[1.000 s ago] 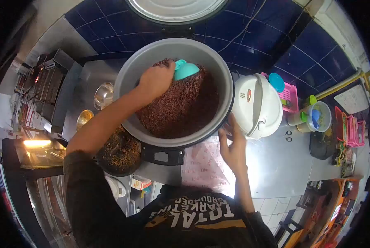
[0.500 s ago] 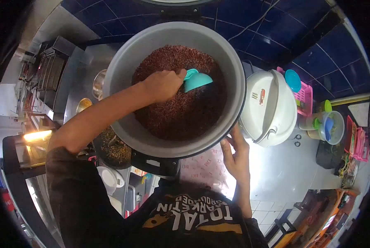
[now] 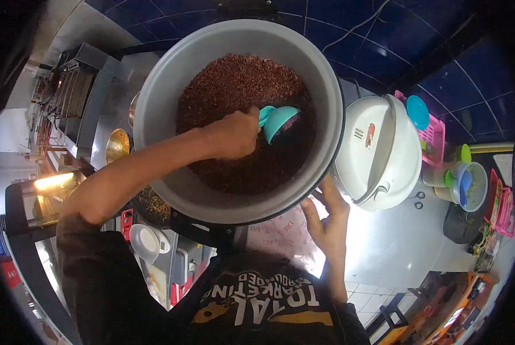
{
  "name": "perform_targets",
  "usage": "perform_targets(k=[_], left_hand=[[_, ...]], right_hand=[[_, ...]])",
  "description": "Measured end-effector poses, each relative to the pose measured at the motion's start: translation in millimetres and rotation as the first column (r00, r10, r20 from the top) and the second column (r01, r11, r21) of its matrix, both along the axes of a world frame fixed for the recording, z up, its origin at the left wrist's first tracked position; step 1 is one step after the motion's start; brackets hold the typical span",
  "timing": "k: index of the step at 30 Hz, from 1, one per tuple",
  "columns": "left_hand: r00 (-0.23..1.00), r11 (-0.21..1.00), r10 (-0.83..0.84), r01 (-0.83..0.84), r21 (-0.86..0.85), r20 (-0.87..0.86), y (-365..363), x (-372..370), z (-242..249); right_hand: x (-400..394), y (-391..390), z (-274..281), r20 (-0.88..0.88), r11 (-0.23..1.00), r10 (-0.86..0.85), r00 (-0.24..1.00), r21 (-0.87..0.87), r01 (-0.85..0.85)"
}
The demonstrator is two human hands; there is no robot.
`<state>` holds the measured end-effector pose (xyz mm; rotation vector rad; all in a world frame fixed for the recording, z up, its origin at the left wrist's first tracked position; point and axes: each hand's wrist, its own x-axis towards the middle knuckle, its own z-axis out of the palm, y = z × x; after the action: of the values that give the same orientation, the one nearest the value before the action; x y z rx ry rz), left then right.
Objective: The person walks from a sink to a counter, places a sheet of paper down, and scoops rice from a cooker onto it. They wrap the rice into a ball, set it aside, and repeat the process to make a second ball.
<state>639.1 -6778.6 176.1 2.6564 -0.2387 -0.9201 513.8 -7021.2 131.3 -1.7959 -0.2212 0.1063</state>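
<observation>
Looking down into big grey pot (image 3: 152, 109) of dark red-brown grains (image 3: 234, 86), set on metal counter (image 3: 384, 241), just left of white lidded cooker (image 3: 349, 167). Versus earlier frame: see pot sitting slightly higher and further left in view; see scoop (image 3: 279, 123) shifted toward pot's right wall and a little nearer the wearer, bowl now tipped with its mouth facing lower right instead of mostly down. Gripping scoop by its handle in left hand (image 3: 237, 135), fingers closed, low over the grains inside pot. Holding right hand (image 3: 329, 221) partly open at pot's near-right outer edge, thumb apart from fingers; can't tell how firmly it touches. Can make out a bit of purplish grain at scoop mouth, but not how full; can't see most of handle under left fist. Losing right fingertips behind pot edge, and most of small metal bowl (image 3: 132, 109) behind pot's left side.
</observation>
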Motion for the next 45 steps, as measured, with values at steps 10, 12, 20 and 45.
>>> perform_targets(k=[10, 12, 20, 45], left_hand=[[0.996, 1.000, -0.007, 0.007, -0.001, 0.084, -10, -16, -12], [0.975, 0.992, -0.119, 0.110, 0.056, 0.190, -7, -15, -9], [0.486, 0.725, -0.680, 0.554, 0.409, 0.549, 27, -27, 13], [0.853, 0.918, -0.396, 0.359, 0.168, 0.340, 38, -13, 13]], right_hand=[[1, 1, 1, 0.025, 1.000, -0.010, 1.000, 0.011, 0.010], [2, -1, 1, 0.008, 1.000, 0.000, 1.000, 0.012, 0.000], [-2, -2, -9, -0.054, 0.995, -0.031, 0.998, 0.094, 0.036], [-3, -3, -9, -0.045, 0.999, -0.039, 0.998, 0.036, 0.041]])
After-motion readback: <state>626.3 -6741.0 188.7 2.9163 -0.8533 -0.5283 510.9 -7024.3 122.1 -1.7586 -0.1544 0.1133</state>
